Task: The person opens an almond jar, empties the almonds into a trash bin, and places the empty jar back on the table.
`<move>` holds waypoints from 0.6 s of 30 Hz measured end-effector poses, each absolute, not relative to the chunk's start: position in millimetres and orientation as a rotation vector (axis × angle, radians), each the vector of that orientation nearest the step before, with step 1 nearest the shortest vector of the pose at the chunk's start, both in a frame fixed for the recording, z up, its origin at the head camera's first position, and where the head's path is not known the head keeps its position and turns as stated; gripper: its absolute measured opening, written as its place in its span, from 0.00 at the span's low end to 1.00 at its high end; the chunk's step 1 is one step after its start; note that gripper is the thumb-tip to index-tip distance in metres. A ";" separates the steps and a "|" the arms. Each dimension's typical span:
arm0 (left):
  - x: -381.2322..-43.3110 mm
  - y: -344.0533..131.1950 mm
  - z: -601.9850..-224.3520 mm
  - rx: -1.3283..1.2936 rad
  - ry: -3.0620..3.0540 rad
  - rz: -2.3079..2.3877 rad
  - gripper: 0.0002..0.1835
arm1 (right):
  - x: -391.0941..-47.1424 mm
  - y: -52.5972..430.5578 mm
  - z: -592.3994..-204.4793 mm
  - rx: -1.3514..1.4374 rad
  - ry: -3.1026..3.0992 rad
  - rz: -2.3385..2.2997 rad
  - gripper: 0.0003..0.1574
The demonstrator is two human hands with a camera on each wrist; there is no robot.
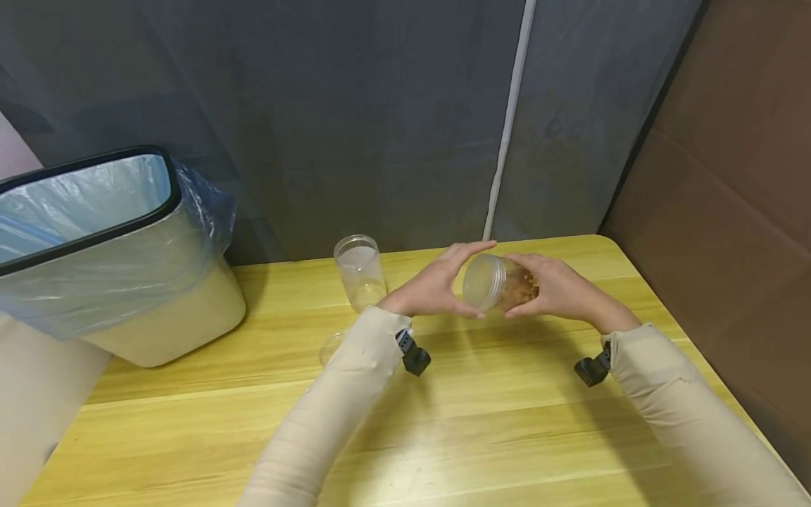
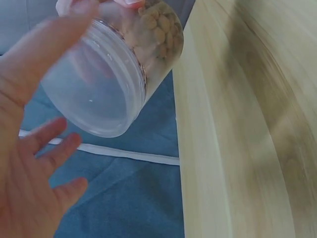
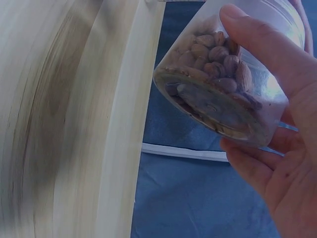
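A clear plastic jar [image 1: 516, 285] of brown nuts [image 3: 218, 57], which look like almonds, is held above the table, tilted on its side. My right hand [image 1: 560, 285] grips it near its base, with the thumb on one side and fingers on the other. Its translucent lid [image 2: 89, 84] is on and faces left. Around the lid my left hand [image 1: 437, 282] is spread, thumb and fingers wide apart; in the left wrist view the fingers [image 2: 59, 153] are clear of the jar.
Behind my left wrist a second clear jar [image 1: 358, 264] stands upright. A round clear lid [image 1: 328, 345] lies partly hidden by my left sleeve. At the left is a bin [image 1: 190, 310] with a blue liner. A grey curtain [image 1: 355, 127] backs the wooden table [image 1: 190, 443]; a brown panel [image 1: 728, 155] is at right.
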State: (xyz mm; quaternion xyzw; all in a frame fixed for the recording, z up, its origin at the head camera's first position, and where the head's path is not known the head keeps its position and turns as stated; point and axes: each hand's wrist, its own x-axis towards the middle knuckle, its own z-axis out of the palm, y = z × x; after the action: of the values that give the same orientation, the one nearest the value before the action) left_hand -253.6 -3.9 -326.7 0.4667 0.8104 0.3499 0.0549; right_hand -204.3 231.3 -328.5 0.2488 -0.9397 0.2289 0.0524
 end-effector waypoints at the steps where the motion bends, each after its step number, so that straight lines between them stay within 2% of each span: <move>1: -254.0 -3.8 -327.2 1.483 2.453 1.058 0.53 | -204.3 231.6 -328.8 0.762 -2.855 0.697 0.57; 5: -254.1 -3.3 -325.9 1.480 2.458 1.048 0.48 | -204.4 231.2 -329.3 0.779 -2.845 0.699 0.57; 13: -251.1 1.3 -322.1 0.937 2.553 0.957 0.40 | -204.9 231.1 -331.2 0.808 -2.855 0.713 0.58; 18: -251.3 3.0 -325.2 0.936 2.605 0.911 0.42 | -204.8 234.2 -333.7 0.791 -2.868 0.719 0.59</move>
State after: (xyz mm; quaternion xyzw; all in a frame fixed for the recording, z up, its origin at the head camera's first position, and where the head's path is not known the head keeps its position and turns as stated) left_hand -251.3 3.0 -325.2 0.3192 0.8881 0.3105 0.1136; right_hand -204.8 234.2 -333.7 0.2581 -0.9363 0.2348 0.0402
